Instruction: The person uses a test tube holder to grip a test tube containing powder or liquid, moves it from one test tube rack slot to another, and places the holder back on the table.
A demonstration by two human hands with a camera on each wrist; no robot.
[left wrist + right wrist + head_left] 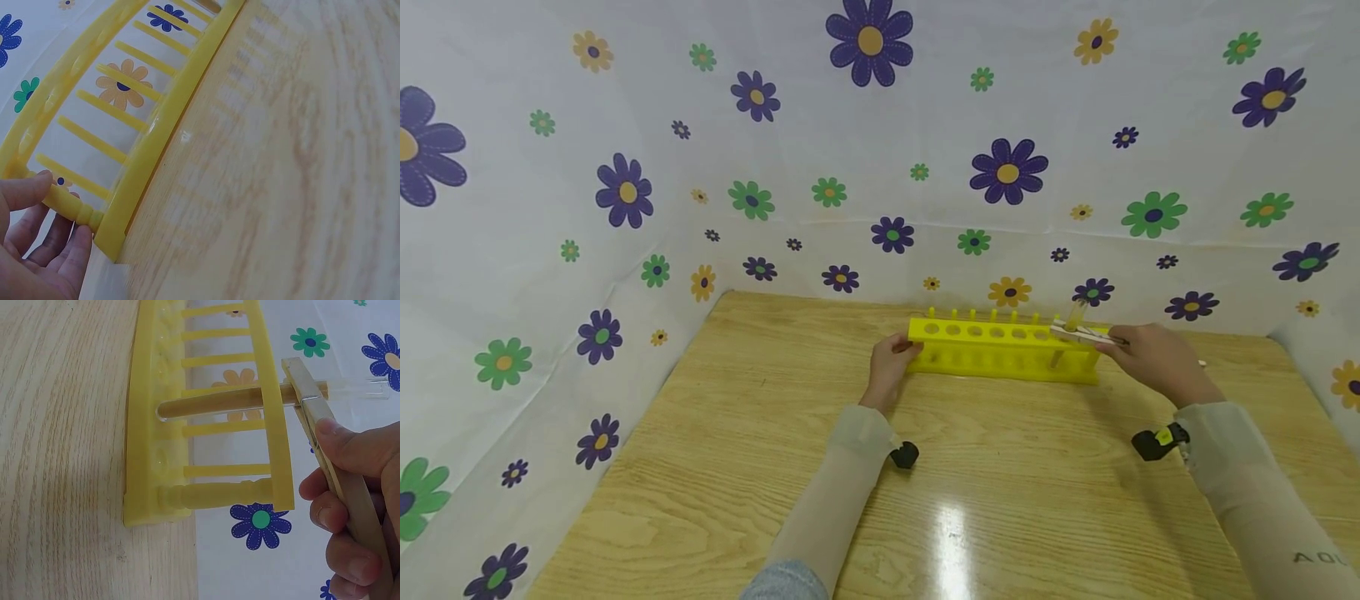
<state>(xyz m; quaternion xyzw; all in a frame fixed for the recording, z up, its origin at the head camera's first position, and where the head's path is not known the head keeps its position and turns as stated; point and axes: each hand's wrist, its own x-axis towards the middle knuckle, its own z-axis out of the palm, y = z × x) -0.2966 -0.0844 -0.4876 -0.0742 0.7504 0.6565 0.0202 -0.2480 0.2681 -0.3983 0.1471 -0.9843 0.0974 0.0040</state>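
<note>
A yellow test tube rack [1000, 374] stands on the table, with a row of round holes on top and pegs along its back. At its left end, my left hand [889, 367] grips the end post [65, 201] between thumb and fingers. My right hand [1157, 362] holds a wooden test tube clamp [356, 500], whose jaws close round the upper part of a glass test tube [212, 405]. Brown contents fill much of the tube. It passes through a hole near the rack's right end, its rounded bottom down by the base.
The wood-grain table [737, 467] extends in front of the rack and to both sides. Close behind the rack rises a white cloth backdrop [820, 108] with printed flowers. Black wrist cameras sit under both wrists, the right camera [1152, 444] close above the table.
</note>
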